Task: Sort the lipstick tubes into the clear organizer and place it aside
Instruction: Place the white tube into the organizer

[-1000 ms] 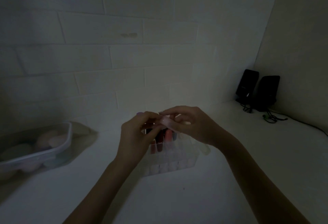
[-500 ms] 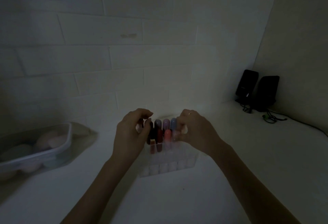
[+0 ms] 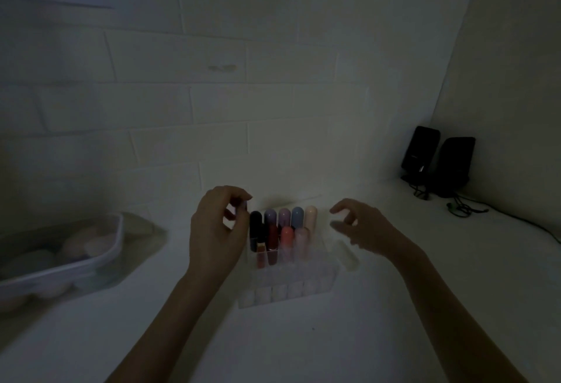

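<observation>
The scene is dim. A clear organizer [image 3: 282, 290] stands on the white tabletop [image 3: 303, 346] close to a white brick wall [image 3: 212, 109], its front rows of compartments bare. Lipstick tubes [image 3: 285, 228] stand upright in its back rows. The rear row holds a black, a lilac, a mauve, a blue and a pale peach tube side by side. The row in front holds a dark red, a coral and a pale pink tube, with a short orange one at its left end.

The left hand [image 3: 217, 231] hovers at the organizer's left rear corner, its fingers curled, the thumb and fingertips pinching a small purplish tube [image 3: 242, 205] just beside the black one. Whether that tube already sits in a compartment cannot be told.

The right hand [image 3: 364, 228] hangs in the air to the right of the organizer, apart from it, its fingers loosely curled and holding nothing. Below it a faint pale elongated shape [image 3: 346, 253] lies just beside the organizer's right side; it is too blurred to identify.

At the left edge sits a clear bin [image 3: 100, 256] with rounded pale items inside, well apart from the organizer. In the far right corner stand two black speakers [image 3: 437, 158], touching or nearly so, with cables [image 3: 461, 208] trailing across the tabletop.
</observation>
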`<state>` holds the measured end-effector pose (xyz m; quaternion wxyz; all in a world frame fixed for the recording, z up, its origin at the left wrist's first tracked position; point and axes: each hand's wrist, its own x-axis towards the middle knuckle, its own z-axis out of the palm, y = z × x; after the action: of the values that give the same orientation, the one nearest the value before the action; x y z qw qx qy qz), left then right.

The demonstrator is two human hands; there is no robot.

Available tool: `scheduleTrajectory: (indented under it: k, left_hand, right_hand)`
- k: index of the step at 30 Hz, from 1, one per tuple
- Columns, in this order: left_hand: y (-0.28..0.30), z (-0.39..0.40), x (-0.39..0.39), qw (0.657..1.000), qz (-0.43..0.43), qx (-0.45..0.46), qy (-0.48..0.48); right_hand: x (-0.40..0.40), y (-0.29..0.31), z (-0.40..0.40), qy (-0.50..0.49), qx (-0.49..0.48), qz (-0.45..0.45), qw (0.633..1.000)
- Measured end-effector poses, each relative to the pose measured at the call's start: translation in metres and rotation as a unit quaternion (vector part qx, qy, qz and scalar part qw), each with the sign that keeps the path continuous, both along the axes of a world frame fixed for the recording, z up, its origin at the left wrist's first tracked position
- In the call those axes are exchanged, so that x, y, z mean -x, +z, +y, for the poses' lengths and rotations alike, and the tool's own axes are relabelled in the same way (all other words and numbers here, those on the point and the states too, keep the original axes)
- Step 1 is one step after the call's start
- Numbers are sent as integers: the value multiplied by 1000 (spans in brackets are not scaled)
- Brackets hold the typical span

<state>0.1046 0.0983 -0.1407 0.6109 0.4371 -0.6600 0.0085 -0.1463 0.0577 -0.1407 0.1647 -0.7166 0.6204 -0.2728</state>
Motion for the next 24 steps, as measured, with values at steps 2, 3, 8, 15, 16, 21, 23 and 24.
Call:
scheduleTrajectory:
  k: [2, 3, 8, 15, 16, 21, 23, 24]
  left_hand:
    - [0, -1, -1, 1000, -2, -5, 8]
    - [-1, -2, -1, 1000, -3, -8, 9]
    - [-5, -6, -2, 1000, -11, -19, 10]
    - [-3, 0, 0, 994, -103, 6, 28]
    - [-1, 3, 3, 991, -133, 17, 30]
    - [4, 19, 18, 989, -144, -3, -38]
    - [5, 21, 20, 992, -102, -31, -65]
    - [6, 21, 20, 993, -83, -39, -73]
  right_hand:
    - [-2, -11, 0, 10, -72, 34, 997]
    - [-5, -15, 0, 20, -84, 44, 995]
    - [-12, -29, 0, 20, -119, -8, 993]
    - [-15, 19, 10, 45, 18, -374, 926]
    - [-20, 28, 13, 70, 28, -437, 896]
    - [-58, 38, 31, 142, 47, -493, 857]
    - [-65, 35, 33, 154, 53, -502, 850]
    - [-66, 35, 34, 164, 50, -511, 842]
